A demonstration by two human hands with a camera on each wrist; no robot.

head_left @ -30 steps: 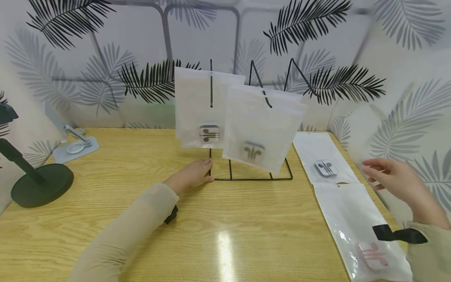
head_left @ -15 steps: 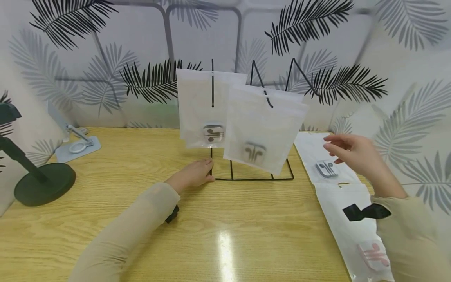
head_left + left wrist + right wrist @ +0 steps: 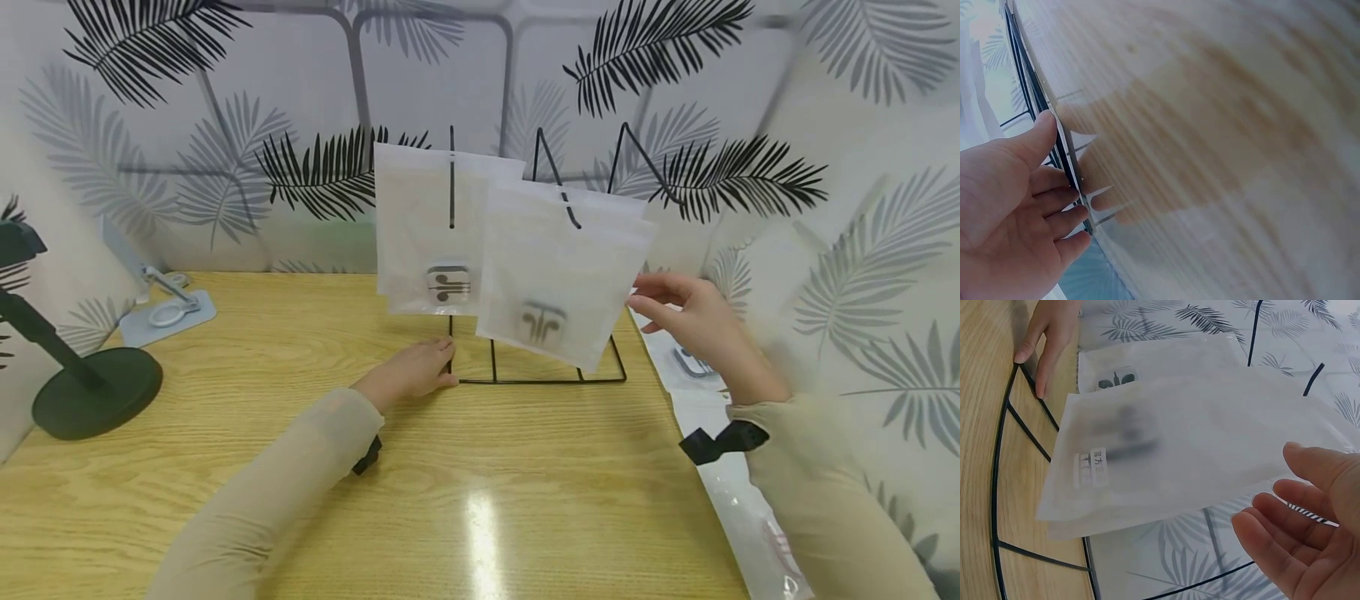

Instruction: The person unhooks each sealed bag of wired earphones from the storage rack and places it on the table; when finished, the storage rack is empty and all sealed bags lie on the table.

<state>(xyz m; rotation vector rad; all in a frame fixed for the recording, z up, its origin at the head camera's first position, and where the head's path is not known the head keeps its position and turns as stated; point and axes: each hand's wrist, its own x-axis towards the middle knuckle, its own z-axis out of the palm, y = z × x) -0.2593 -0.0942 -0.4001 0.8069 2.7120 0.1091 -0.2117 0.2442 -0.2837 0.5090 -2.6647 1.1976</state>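
Note:
A black wire display rack (image 3: pixel 525 382) stands on the table with white zip bags on its hooks. Each front bag, the left one (image 3: pixel 420 217) and the right one (image 3: pixel 558 258), shows an earphone case through its film. My left hand (image 3: pixel 408 368) rests on the rack's left base corner, thumb and fingertips against the wire; the left wrist view shows that hand (image 3: pixel 1016 212) close up. My right hand (image 3: pixel 697 321) holds nothing. Its fingertips are right at the right bag's edge, and the right wrist view shows the fingers (image 3: pixel 1285 506) loosely bent beside the hanging bag (image 3: pixel 1197 437).
On the table's right side lie two more bags, a far one (image 3: pixel 656 346) and a near one (image 3: pixel 723 492), both partly behind my right arm. A dark green lamp base (image 3: pixel 97 392) and a pale blue folding stand (image 3: pixel 168 317) are at left. A leaf-patterned curtain (image 3: pixel 300 83) hangs behind.
My right hand has moved left from beside the table's right edge, over the lying bags, to the right hanging bag. My left hand has stayed on the rack's base.

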